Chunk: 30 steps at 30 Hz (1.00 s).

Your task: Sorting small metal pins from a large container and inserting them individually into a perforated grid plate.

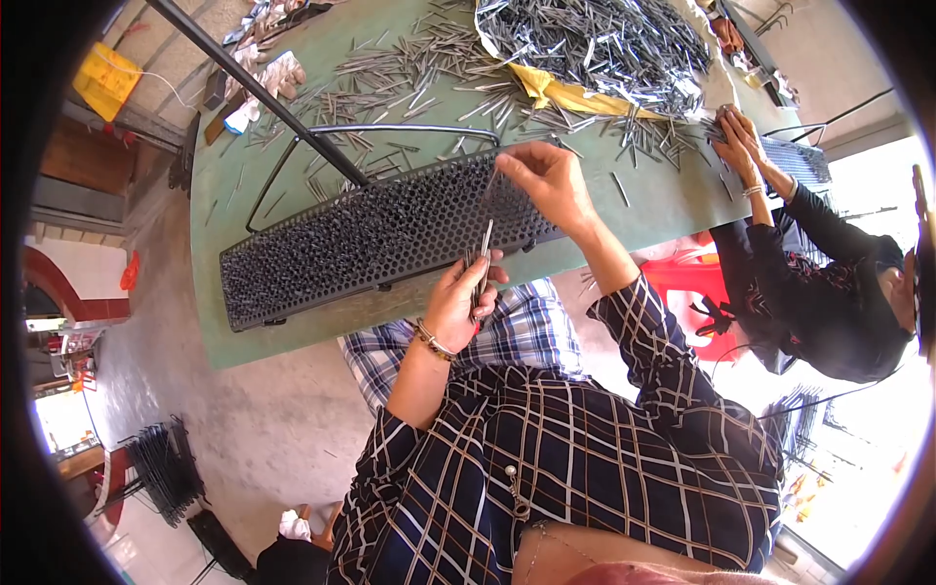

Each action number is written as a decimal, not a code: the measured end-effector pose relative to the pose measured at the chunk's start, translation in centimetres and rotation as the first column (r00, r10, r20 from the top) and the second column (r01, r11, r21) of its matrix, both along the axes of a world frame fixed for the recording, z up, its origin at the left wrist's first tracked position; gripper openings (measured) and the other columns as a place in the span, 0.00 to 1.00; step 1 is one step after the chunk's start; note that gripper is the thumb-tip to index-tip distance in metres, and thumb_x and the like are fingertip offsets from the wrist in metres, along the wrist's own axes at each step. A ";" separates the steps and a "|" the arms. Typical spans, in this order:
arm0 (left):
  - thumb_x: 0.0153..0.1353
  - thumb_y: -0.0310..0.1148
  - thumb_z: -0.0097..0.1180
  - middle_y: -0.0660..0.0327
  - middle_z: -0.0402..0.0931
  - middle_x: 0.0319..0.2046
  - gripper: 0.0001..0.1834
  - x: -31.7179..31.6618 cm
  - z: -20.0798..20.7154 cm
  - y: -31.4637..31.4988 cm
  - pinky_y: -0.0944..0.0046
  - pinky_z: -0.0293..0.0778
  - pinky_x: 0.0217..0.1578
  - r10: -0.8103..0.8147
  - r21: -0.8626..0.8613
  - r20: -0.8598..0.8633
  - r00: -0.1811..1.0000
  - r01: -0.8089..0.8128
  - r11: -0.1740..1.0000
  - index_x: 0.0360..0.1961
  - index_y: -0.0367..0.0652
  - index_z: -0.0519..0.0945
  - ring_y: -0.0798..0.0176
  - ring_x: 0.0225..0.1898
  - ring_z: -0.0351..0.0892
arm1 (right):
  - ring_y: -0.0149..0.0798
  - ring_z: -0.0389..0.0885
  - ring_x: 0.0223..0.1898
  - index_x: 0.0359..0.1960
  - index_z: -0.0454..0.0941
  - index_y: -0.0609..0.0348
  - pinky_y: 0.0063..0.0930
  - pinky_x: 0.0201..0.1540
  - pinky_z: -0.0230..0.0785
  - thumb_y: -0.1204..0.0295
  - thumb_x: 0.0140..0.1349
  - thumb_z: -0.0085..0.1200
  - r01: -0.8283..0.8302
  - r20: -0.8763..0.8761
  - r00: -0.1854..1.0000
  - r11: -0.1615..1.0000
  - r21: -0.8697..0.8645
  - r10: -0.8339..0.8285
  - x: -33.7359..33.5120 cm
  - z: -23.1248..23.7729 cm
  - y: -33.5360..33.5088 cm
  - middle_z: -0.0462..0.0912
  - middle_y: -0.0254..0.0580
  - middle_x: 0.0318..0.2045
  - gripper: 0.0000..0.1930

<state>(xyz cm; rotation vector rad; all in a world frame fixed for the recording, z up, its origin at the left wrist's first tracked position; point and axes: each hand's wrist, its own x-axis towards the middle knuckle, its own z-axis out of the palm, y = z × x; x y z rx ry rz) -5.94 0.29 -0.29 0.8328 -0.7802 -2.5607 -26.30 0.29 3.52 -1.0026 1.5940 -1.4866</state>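
A long black tray (385, 229) full of round holes lies slantwise along the near edge of the table. Its left part is densely filled, while many holes toward the right look unfilled. My left hand (455, 304) is closed around a small bundle of thin metal rods (485, 242), held upright just off the tray's near edge. Over the right part of the tray, my right hand (551, 185) pinches thumb and forefinger together. A thin rod seems to be between those fingertips, too small to make out surely.
Loose metal rods (409, 68) litter the green table (648, 185); a big heap (604, 49) sits on a yellow-edged sack (561, 95). A black lamp-like pole (258, 88) slants over the tray. At right, a co-worker's hands (741, 146) work near another tray (795, 161). A red stool (687, 283) stands between us.
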 end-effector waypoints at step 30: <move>0.67 0.36 0.48 0.61 0.76 0.33 0.13 -0.6 0.4 0.5 0.75 0.66 0.24 0.151 -0.029 -0.038 0.988 -0.152 0.988 0.48 0.41 0.73 0.75 0.26 0.69 | 0.42 0.80 0.30 0.32 0.83 0.61 0.31 0.34 0.72 0.64 0.53 0.63 -0.250 -0.501 0.837 0.968 0.006 0.219 1.2 -0.6 1.4 0.81 0.46 0.31 0.13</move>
